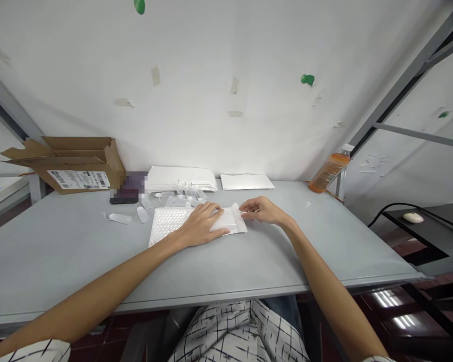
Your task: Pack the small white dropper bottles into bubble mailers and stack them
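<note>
A white bubble mailer (166, 224) lies flat on the grey table (60, 251) in front of me. My left hand (204, 224) rests palm down on its right half, pressing it to the table. My right hand (261, 209) pinches the thin flap strip (238, 211) at the mailer's right end between thumb and fingers.
Behind the mailer lie several small white pouches (120, 218) and two stacks of white envelopes (181, 178) (246, 181). An open cardboard box (70, 162) stands at the back left, an orange drink bottle (329, 172) at the back right. A mouse (412, 217) sits on a dark side table.
</note>
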Demonstrator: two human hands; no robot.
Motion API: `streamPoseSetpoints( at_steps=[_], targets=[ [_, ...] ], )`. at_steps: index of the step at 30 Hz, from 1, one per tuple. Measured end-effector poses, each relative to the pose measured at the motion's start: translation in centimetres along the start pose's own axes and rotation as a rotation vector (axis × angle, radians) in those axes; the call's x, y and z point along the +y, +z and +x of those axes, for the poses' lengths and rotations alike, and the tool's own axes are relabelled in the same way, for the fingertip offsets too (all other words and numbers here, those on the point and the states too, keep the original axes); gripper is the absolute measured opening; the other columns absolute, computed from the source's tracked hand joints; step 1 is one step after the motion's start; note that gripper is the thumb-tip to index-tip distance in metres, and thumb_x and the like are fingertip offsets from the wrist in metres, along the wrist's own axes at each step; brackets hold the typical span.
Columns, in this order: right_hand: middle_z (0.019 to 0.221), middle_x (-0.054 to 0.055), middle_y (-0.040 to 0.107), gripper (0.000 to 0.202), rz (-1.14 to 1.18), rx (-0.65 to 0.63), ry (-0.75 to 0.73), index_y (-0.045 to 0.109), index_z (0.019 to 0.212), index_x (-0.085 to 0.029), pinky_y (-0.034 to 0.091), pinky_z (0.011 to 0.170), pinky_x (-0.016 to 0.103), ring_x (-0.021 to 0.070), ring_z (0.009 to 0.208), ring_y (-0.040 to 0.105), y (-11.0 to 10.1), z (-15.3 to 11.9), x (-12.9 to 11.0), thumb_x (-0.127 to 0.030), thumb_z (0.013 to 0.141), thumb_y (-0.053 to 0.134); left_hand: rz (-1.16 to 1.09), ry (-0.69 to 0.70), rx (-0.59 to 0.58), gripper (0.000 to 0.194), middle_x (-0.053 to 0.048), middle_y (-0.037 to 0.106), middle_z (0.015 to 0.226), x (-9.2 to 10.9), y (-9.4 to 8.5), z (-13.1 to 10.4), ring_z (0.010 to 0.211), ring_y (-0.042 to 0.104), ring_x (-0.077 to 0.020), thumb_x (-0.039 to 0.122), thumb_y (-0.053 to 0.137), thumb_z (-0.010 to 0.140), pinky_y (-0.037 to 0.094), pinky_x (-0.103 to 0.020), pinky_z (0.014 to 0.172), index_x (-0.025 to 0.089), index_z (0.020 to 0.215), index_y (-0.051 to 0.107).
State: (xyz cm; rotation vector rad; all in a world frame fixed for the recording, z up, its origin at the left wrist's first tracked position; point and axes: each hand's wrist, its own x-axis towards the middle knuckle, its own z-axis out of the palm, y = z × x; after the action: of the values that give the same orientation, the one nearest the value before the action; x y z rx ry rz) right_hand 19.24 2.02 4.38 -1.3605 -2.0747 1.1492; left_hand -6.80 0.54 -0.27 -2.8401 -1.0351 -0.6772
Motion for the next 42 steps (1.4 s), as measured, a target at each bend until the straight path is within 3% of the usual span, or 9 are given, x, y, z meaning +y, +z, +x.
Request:
streamPoseSetpoints(
  at_steps=[4, 8, 15, 21, 30, 34, 42],
  targets=[
    [0.073, 0.004, 0.067, 0.03, -0.052, 0.1, -0.057, 0.077, 0.083, -0.016, 0.04, 0.058, 0.026, 0.0121, 0.063, 0.05, 0.5, 0.2, -0.2, -0.045, 0.074, 0.071, -0.002, -0.01, 0.006, 0.053, -0.016, 0.058, 0.119, 0.1, 0.0, 0.0, 0.11, 0.053, -0.0294, 0.055, 0.05, 0.093, 0.045, -0.045, 0.094, 0.012, 0.124, 0.059],
    [0.063, 0.0, 0.058, 0.035, -0.022, 0.032, -0.046, 0.077, 0.083, -0.014, 0.032, 0.052, 0.025, 0.0092, 0.055, 0.038, 1.0, 0.5, -0.1, -0.047, 0.078, 0.066, -0.005, -0.007, 0.009, 0.053, -0.016, 0.058, 0.118, 0.1, -0.1, -0.2, 0.108, 0.053, -0.0292, 0.055, 0.05, 0.093, 0.046, -0.044, 0.092, 0.012, 0.122, 0.06],
    [0.071, 0.002, 0.065, 0.023, 0.121, 0.009, -0.026, 0.074, 0.087, -0.015, 0.039, 0.055, 0.026, 0.0105, 0.055, 0.051, 0.9, 0.6, 0.1, -0.032, 0.072, 0.07, -0.008, 0.005, 0.045, 0.053, -0.015, 0.059, 0.117, 0.0, 0.0, -0.3, 0.105, 0.053, -0.0287, 0.054, 0.049, 0.094, 0.046, -0.044, 0.091, 0.012, 0.123, 0.06],
    [0.081, 0.004, 0.069, 0.018, -0.011, 0.077, -0.118, 0.077, 0.08, -0.017, 0.041, 0.062, 0.026, 0.0127, 0.066, 0.051, 1.7, 1.1, 0.7, -0.031, 0.072, 0.069, -0.009, 0.004, 0.043, 0.052, -0.015, 0.058, 0.117, 0.0, 0.1, -0.3, 0.106, 0.053, -0.0288, 0.053, 0.051, 0.093, 0.046, -0.043, 0.091, 0.011, 0.123, 0.06],
    [0.082, 0.004, 0.07, 0.015, -0.07, 0.058, -0.109, 0.077, 0.083, -0.017, 0.041, 0.064, 0.027, 0.0134, 0.068, 0.052, 1.3, 1.1, 1.1, -0.022, 0.075, 0.065, -0.027, 0.004, 0.027, 0.053, -0.015, 0.059, 0.117, 0.0, -0.1, -0.3, 0.107, 0.053, -0.0286, 0.055, 0.049, 0.094, 0.046, -0.044, 0.091, 0.011, 0.123, 0.059],
    [0.09, 0.005, 0.066, 0.013, -0.084, 0.074, -0.16, 0.077, 0.082, -0.018, 0.044, 0.067, 0.026, 0.0141, 0.073, 0.055, 2.0, 1.4, 1.4, -0.022, 0.076, 0.066, -0.019, 0.008, 0.031, 0.054, -0.015, 0.059, 0.117, 0.0, 0.0, -0.3, 0.105, 0.053, -0.0284, 0.055, 0.048, 0.094, 0.046, -0.044, 0.09, 0.011, 0.123, 0.06],
    [0.082, 0.001, 0.052, 0.016, -0.016, 0.092, -0.168, 0.078, 0.082, -0.019, 0.041, 0.064, 0.026, 0.0096, 0.065, 0.047, 3.4, 1.8, 1.1, -0.014, 0.071, 0.068, -0.017, 0.005, 0.038, 0.052, -0.014, 0.059, 0.119, -0.1, 0.2, -0.3, 0.109, 0.053, -0.0282, 0.056, 0.048, 0.094, 0.045, -0.044, 0.093, 0.015, 0.123, 0.06]
  ],
)
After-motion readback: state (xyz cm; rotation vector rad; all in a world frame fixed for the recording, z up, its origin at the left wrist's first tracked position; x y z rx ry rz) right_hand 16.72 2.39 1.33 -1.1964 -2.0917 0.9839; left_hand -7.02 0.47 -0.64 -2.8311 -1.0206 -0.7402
